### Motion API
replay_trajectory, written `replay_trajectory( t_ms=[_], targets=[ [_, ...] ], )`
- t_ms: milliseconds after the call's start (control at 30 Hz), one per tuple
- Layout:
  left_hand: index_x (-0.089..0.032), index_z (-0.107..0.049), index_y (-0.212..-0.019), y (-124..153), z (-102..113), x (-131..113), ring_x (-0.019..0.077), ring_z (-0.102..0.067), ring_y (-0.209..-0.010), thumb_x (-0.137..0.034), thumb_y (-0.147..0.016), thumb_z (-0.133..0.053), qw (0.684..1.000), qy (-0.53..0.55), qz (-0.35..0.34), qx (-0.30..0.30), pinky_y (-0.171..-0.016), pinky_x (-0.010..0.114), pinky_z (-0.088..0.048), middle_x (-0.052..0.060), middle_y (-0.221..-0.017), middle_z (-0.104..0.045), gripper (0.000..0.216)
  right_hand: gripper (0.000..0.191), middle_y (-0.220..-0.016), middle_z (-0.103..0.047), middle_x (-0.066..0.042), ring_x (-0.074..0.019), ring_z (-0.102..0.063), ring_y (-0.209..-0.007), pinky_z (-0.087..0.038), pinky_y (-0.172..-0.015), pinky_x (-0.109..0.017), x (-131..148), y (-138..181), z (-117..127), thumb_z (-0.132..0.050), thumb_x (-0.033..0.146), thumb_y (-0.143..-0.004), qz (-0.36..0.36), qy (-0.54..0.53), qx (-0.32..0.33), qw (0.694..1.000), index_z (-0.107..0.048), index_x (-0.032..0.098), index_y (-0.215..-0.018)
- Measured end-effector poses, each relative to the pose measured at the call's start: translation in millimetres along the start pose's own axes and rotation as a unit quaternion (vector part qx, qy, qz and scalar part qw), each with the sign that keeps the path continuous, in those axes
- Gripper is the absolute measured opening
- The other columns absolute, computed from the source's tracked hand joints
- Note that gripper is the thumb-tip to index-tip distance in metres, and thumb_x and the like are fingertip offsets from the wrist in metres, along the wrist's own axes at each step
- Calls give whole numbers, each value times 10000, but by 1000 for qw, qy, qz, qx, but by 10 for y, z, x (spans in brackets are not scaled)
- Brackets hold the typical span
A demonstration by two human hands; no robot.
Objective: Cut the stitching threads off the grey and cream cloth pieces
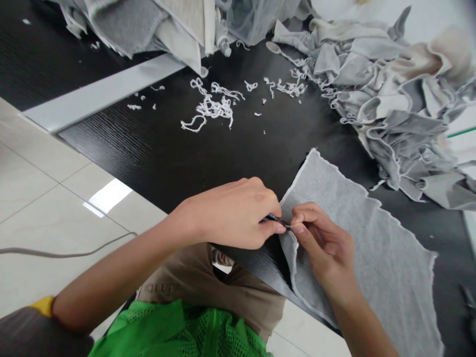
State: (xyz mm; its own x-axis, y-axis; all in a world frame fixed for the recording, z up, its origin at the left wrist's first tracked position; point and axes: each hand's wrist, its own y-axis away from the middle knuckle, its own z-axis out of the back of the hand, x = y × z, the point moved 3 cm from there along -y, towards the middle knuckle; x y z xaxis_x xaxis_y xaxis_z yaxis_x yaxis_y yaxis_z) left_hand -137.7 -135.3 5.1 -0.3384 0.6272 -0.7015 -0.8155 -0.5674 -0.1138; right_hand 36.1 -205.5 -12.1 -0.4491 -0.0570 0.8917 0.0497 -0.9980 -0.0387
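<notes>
A small dark cutting tool, likely thread snips (274, 218), is in my left hand (238, 213), whose fingers are closed around it. The tool's tip points right, at the edge of a grey cloth (357, 223) with a pale stitched border. Thumb and fingers of my right hand (323, 243) pinch that edge right beside the tip. Most of the tool is hidden inside my left fist. The cloth lies over the front edge of the black table (156, 153), with its far side spread flat.
White thread scraps (215, 105) lie scattered behind my hands. A heap of grey cloths (394, 99) covers the right back, near a spoon-shaped pale item (273, 47). More folded cloths (126, 25) stand at the back left. A dark tool (468, 300) lies at the right edge.
</notes>
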Motion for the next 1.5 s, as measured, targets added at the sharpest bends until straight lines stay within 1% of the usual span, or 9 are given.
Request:
replay_trajectory(
  t_ms=[333, 500, 667, 767, 1033, 1100, 1233, 1367, 1500],
  targets=[
    [-260, -767, -869, 9, -51, 20, 243, -683, -820, -235, -884, -579, 1000, -2, 6, 14, -818, 378, -502, 33, -829, -759, 191, 128, -847, -529, -54, -168, -490, -763, -398, -636, -303, 8, 1, -4, -573, 294, -923, -7, 4, 5, 1000, -621, 215, -834],
    [-290, -774, -858, 83, -16, 61, 217, -701, -780, -239, -868, -592, 999, 24, 32, 4, -802, 341, -509, 2, -816, -769, 189, 123, -869, -527, -56, -168, -491, -787, -413, -664, -299, -21, -4, 22, -567, 297, -924, -5, -9, -10, 1000, -625, 215, -852],
    [-292, -767, -960, 225, 27, 58, 211, -719, -858, -299, -879, -614, 997, 15, 55, -47, -841, 318, -507, -12, -909, -779, 173, 130, -872, -530, -51, -167, -495, -795, -422, -697, -293, -38, -10, 25, -569, 306, -920, -10, -20, -7, 1000, -618, 215, -841],
    [-295, -754, -1024, 351, 47, 61, 195, -722, -854, -306, -867, -638, 993, 15, 81, -82, -787, 285, -531, -30, -948, -777, 195, 132, -864, -531, -46, -171, -504, -820, -422, -723, -288, -54, -17, 29, -575, 310, -914, -8, -40, -27, 999, -609, 212, -832],
    [-300, -729, -1101, 726, 34, -3, 199, -721, -927, -332, -875, -635, 961, 33, 164, -219, -813, 276, -568, -21, -1060, -764, 246, 142, -840, -544, -34, -171, -522, -835, -423, -774, -289, -69, -7, 56, -569, 324, -914, -11, -97, -69, 993, -596, 209, -835],
    [-285, -715, -1127, 737, 3, -53, 197, -712, -964, -324, -892, -614, 959, 46, 156, -230, -853, 283, -563, -13, -1098, -754, 259, 168, -834, -564, -36, -171, -535, -830, -431, -781, -290, -14, 7, 26, -557, 345, -922, -2, -97, -52, 994, -599, 208, -835],
    [-260, -693, -1171, 702, -95, -150, 188, -693, -1021, -304, -907, -596, 962, 69, 116, -237, -924, 295, -537, 2, -1148, -736, 285, 236, -785, -609, -39, -162, -559, -752, -441, -710, -278, 85, 22, -100, -552, 393, -923, -26, -92, 25, 995, -616, 196, -810],
    [-258, -680, -1187, 745, -197, -225, 182, -687, -1017, -314, -916, -585, 951, 87, 121, -272, -906, 290, -535, 7, -1147, -735, 293, 275, -735, -612, -27, -150, -558, -703, -434, -669, -266, 107, 13, -166, -574, 421, -907, -37, -95, 23, 995, -609, 187, -767],
    [-258, -682, -1181, 827, -265, -334, 178, -698, -922, -332, -924, -568, 956, 77, 125, -255, -823, 280, -540, 16, -1096, -746, 291, 267, -722, -600, -17, -137, -547, -652, -428, -623, -262, 95, 27, -195, -613, 434, -877, -30, -114, 36, 992, -608, 189, -769]
  ],
)
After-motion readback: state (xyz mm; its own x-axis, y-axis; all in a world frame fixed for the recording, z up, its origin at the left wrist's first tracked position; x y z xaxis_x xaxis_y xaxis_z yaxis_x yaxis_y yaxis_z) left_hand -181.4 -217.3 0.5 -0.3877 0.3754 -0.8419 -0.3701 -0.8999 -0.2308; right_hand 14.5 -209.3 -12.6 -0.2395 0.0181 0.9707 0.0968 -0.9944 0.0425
